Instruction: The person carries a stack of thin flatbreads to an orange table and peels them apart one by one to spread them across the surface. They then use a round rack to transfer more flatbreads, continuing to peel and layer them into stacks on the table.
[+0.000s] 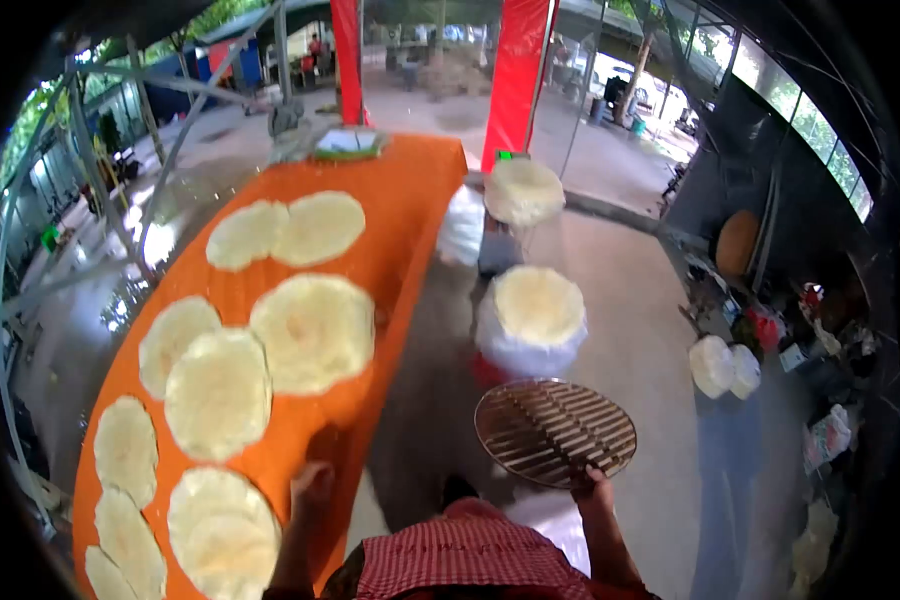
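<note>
My right hand (592, 484) grips the near rim of a round slatted metal rack (540, 425), held tilted over the floor to the right of the table. No bread lies on the rack. My left hand (313, 484), fingers curled in and apparently holding nothing, hovers by the right edge of the orange-covered table (320, 425). Closest to it on the cloth are a pale round flatbread (225, 535) and another flatbread (218, 395). A large flatbread (315, 335) lies farther up, partly beside others that overlap.
Beyond the rack, a flatbread stack (540, 305) rests on a plastic-wrapped stand, with another stack (525, 190) behind. White bundles (712, 367) sit on the floor at right, near clutter along the dark wall. A green-edged tray (350, 143) occupies the table's far end.
</note>
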`<state>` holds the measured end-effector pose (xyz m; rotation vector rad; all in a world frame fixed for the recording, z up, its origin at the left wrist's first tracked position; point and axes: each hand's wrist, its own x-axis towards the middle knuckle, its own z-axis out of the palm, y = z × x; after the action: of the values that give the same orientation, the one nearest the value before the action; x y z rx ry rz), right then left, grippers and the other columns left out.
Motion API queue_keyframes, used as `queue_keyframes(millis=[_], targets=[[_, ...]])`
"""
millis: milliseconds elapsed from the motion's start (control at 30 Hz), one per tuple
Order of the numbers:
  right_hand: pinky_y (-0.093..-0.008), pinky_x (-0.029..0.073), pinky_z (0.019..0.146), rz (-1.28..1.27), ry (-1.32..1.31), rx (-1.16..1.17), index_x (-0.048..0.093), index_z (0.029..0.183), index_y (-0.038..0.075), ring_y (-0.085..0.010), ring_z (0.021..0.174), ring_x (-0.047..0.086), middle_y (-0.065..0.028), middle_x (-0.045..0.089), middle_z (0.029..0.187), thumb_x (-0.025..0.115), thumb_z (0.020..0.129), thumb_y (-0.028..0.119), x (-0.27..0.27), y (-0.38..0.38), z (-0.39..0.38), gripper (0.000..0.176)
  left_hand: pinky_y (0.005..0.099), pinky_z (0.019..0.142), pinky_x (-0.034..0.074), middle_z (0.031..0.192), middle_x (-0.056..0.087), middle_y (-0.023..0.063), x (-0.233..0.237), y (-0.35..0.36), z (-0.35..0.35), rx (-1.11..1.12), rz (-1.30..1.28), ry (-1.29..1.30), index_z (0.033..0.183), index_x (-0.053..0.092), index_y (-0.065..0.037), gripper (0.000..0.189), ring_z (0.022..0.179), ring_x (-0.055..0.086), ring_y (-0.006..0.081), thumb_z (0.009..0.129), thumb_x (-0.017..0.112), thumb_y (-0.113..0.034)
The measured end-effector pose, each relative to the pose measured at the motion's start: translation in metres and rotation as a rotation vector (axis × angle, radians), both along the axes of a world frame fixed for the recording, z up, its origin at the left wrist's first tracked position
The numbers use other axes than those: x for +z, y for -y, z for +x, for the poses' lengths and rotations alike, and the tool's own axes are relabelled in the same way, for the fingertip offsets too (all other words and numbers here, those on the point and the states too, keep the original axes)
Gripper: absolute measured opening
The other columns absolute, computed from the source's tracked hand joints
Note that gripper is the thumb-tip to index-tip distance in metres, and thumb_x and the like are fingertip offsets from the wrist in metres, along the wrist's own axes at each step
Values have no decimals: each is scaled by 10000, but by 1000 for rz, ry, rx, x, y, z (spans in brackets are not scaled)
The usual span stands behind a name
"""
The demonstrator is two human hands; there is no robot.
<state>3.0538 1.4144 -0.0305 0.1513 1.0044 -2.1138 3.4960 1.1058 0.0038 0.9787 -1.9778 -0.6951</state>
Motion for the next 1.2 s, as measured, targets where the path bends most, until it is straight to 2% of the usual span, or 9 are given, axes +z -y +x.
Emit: queue_keyframes(millis=[67, 200, 433, 567, 833, 933, 1000, 1100, 1200], targets=[[-446, 507, 850, -94, -45, 5, 546, 1175, 16, -292, 908, 644, -124, 662, 1005, 564, 802, 121, -8, 76, -38, 388, 343, 681, 520, 821, 646, 155, -25, 46, -22, 124, 126, 123, 878, 632, -34, 61, 791, 651, 283, 827, 626, -68], [-431, 525, 802, -136, 145, 100, 592, 1115, 18, -292, 897, 650, -131, 673, 981, 555, 825, 122, 11, 235, -110, 311, 321, 654, 524, 780, 652, 144, 52, 94, -85, 133, 274, 189, 887, 626, -18, 81, 688, 651, 233, 837, 622, -82], [-359, 535, 674, -182, 64, 341, 600, 1081, 23, -266, 841, 665, -123, 677, 976, 577, 847, 113, 36, 513, -249, 252, 248, 633, 512, 740, 640, 62, 11, 226, -148, 495, 410, -245, 876, 598, -1, 55, 667, 628, 117, 855, 569, 41], [-366, 540, 680, -246, 41, 451, 605, 1075, 41, -275, 867, 664, -136, 675, 986, 575, 861, 141, 26, 661, -321, 239, 250, 627, 511, 749, 636, 64, -29, 331, -238, 479, 365, -170, 868, 600, -7, 29, 655, 629, 129, 856, 588, 17], [-315, 519, 595, -112, 38, 512, 617, 1067, 84, -245, 785, 647, -148, 671, 1011, 615, 858, 173, 33, 895, -445, 227, 335, 614, 521, 830, 657, 147, 17, 460, -397, 293, 288, 40, 897, 648, -24, 70, 719, 656, 259, 837, 623, -51], [-314, 524, 603, -208, -37, 620, 611, 1084, 99, -215, 804, 652, -111, 675, 1012, 631, 859, 196, 8, 1008, -508, 246, 321, 608, 515, 808, 648, 124, -7, 493, -394, 498, 252, 19, 885, 636, -20, 58, 703, 649, 229, 834, 609, -13], [-326, 533, 625, -229, -77, 605, 607, 1083, 106, -201, 839, 655, -81, 676, 999, 640, 861, 189, -16, 1098, -549, 240, 296, 589, 505, 794, 631, 95, 25, 508, -405, 707, 423, -26, 892, 616, -10, 67, 692, 634, 185, 837, 591, 19], [-341, 540, 657, -298, -115, 645, 595, 1113, 103, -203, 853, 649, -62, 670, 979, 644, 864, 169, -18, 1217, -585, 263, 275, 608, 508, 816, 618, 87, 52, 520, -439, 984, 347, -81, 910, 606, 8, 63, 711, 626, 173, 855, 575, 11], [-331, 549, 713, -334, -135, 678, 573, 1151, 85, -217, 815, 630, -55, 659, 959, 646, 871, 214, -46, 1312, -630, 317, 282, 632, 520, 831, 629, 97, 28, 519, -467, 1135, 445, -116, 906, 614, 13, 65, 707, 631, 174, 855, 579, -7]])
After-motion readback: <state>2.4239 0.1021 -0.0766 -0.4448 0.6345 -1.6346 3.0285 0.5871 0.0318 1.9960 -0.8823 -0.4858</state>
